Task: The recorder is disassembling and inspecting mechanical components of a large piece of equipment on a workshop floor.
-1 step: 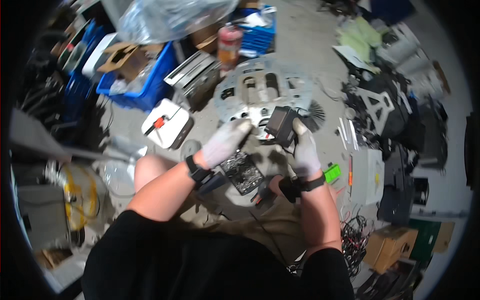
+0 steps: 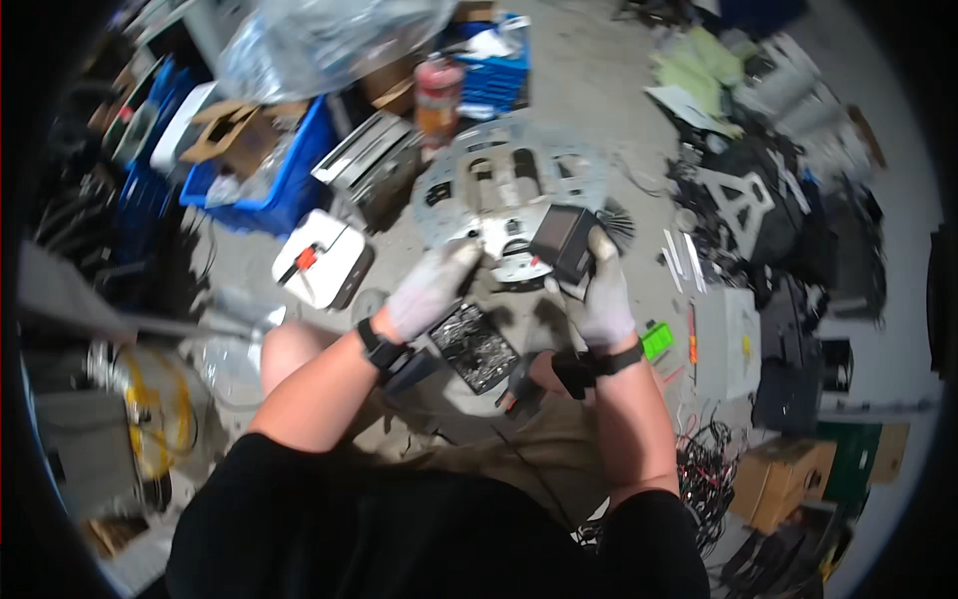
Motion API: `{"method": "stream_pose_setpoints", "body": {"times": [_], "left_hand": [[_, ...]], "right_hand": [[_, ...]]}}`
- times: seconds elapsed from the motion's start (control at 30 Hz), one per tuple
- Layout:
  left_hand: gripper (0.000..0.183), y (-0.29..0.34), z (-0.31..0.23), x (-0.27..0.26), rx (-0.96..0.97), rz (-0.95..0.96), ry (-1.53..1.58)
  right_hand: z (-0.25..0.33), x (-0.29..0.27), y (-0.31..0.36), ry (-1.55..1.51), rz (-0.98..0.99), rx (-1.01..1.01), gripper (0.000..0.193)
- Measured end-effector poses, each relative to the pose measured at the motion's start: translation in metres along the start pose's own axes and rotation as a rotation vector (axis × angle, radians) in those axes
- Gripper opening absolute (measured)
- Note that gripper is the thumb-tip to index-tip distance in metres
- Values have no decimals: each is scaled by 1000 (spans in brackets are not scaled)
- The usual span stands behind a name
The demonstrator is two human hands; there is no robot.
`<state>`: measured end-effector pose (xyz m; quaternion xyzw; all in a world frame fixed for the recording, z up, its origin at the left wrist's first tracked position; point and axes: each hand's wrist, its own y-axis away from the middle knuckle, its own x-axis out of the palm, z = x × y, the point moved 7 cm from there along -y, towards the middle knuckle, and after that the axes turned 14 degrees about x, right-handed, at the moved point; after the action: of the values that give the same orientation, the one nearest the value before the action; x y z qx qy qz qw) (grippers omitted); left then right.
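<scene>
My right hand (image 2: pixel 605 295), in a pale work glove, grips a black box-shaped part (image 2: pixel 565 242) by its right side, thumb on top. My left hand (image 2: pixel 435 283), gloved too, has its fingers drawn together just left of the box; what they pinch, if anything, is too blurred to make out. Beyond both hands lies a large rounded grey metal plate (image 2: pixel 461 200) with cut-outs, its near edge close to my left fingertips. Below the hands, a black tray (image 2: pixel 492 383) full of small metal screws or similar bits stands between my knees.
A white box-like unit with an orange part (image 2: pixel 334 250) lies left of the plate. Behind it are a metal case (image 2: pixel 364 160) and a blue crate (image 2: pixel 239 212). Rightward lie a green piece (image 2: pixel 657 340), a screwdriver-like tool (image 2: pixel 693 344), tangled cables (image 2: pixel 707 474) and cardboard boxes (image 2: pixel 778 481).
The whole view has shifted slightly, so the surroundings appear a little farther left. Both hands and the black box keep nearly the same pose.
</scene>
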<state>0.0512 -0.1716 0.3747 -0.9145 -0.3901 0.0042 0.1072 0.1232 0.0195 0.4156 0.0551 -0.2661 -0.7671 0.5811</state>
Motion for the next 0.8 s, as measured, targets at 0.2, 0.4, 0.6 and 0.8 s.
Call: {"method": "stream_pose_setpoints", "body": {"times": [0.2, 0.4, 0.6, 0.8], "left_hand": [[42, -5, 9, -5, -101, -80, 141], [43, -11, 17, -3, -94, -85, 243], [39, -11, 32, 4, -129, -97, 285], [37, -5, 79, -8, -224, -195, 285]], "right_hand": [[82, -142, 27, -739, -209, -326, 46], [61, -337, 109, -540, -480, -486, 42], [-224, -496, 161, -1059, -579, -371, 41], [-544, -411, 178, -1148, -588, 363, 42]]}}
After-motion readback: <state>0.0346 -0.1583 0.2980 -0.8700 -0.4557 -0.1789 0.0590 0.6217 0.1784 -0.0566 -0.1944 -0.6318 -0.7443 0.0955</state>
